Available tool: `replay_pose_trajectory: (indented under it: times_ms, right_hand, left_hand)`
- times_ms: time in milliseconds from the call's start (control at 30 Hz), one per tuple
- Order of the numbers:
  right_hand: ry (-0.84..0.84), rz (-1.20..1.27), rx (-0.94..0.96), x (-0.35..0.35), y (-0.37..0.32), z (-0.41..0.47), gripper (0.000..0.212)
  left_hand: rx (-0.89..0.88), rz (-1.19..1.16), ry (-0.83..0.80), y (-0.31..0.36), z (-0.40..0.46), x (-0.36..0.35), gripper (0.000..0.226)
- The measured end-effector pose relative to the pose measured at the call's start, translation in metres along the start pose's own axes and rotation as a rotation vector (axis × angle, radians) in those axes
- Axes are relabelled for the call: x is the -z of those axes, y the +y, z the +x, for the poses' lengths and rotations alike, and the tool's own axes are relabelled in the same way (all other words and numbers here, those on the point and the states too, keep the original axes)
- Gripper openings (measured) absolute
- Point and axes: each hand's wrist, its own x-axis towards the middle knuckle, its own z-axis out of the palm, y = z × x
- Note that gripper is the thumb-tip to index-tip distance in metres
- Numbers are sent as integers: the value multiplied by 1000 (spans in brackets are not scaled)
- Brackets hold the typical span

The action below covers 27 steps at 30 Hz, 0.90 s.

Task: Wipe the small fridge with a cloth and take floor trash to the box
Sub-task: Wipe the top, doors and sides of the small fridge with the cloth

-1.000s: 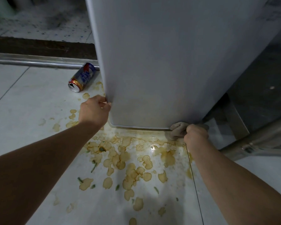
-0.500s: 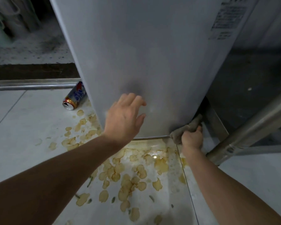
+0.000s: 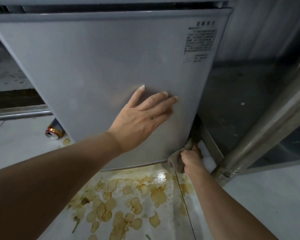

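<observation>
The small grey fridge (image 3: 97,66) fills the upper middle of the view, with a printed label near its top right. My left hand (image 3: 142,116) lies flat and open on the lower part of its front, fingers spread. My right hand (image 3: 190,158) is closed on a beige cloth (image 3: 176,161) at the fridge's bottom right corner, pressed against the side edge. A dented drink can (image 3: 54,131) lies on the floor at the fridge's left, partly hidden behind it.
Yellow-brown spill stains (image 3: 125,208) and green scraps cover the white floor tiles in front of the fridge. A metal frame leg (image 3: 260,135) slants up at the right. A metal door track (image 3: 19,112) runs along the left.
My left hand slid from the fridge's lower left edge to the middle of its front and flattened out. The right hand with the cloth moved round to the right bottom corner. The view tilted up.
</observation>
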Motion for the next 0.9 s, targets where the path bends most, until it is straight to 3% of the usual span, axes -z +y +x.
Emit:
replay_pose_trajectory:
  times_ms: [400,467,533,633,900]
  right_hand:
    - [29,73,307,3,-80,-50,55]
    - [24,66,358,5,-100,-60,54]
    - [17,53,391,9,-119,-72,53]
    - [-8,43,409,14,-146,-90,42]
    - [-47,65,402,25,-212,-129,44]
  left_hand:
    - [-137,95,-8,-11,15,23,42]
    - [-147,96,9,-16,22,32,33]
    - [-110,91,29,-24,31,44,24]
    - [-53,92,58,-39,45,65,30]
    - [74,71,202,-80,72,103,34]
